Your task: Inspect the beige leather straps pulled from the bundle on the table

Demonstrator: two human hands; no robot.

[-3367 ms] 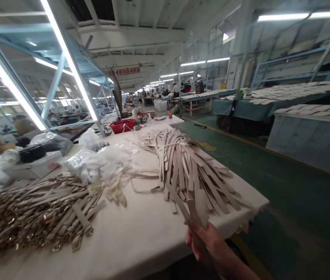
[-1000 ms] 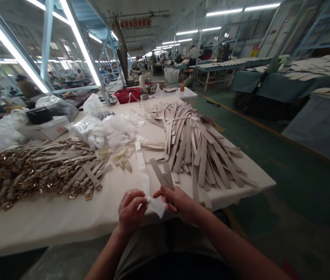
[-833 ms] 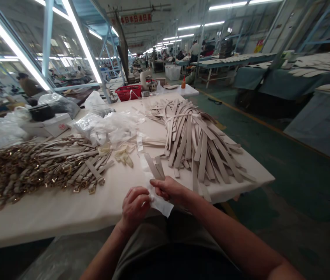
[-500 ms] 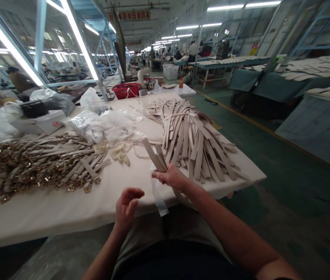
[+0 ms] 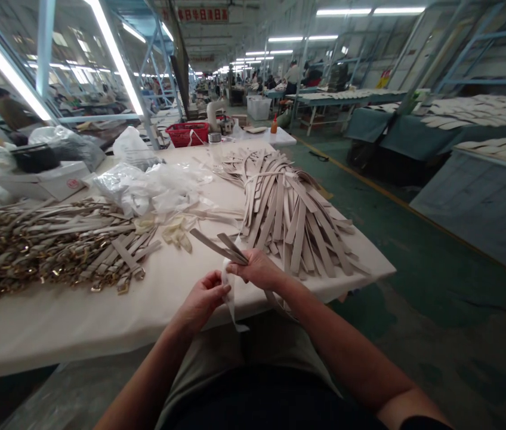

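Observation:
My right hand (image 5: 259,269) is closed around a few grey-beige straps (image 5: 213,244), whose ends stick out to the upper left. Below that fist, their lower lengths hang at the table edge. A thin whitish strip (image 5: 231,307) dangles beside the straps, and my left hand (image 5: 203,298) pinches it between thumb and fingers. Just beyond my right hand lies a big tied bundle of similar straps (image 5: 275,209), fanned out toward me. To the left is a heap of straps with gold-coloured buckles (image 5: 47,251).
On the cream-covered table (image 5: 163,298) are crumpled clear plastic bags (image 5: 159,185), pale yellow gloves (image 5: 176,233), a white box (image 5: 58,179) and a red basket (image 5: 188,134). An orange bottle (image 5: 274,124) stands farther back. Other tables bearing pale pieces (image 5: 477,110) are across the aisle.
My left hand has moved right and closed on the whitish strip. The straps in my right hand have tilted further left. The view has shifted slightly.

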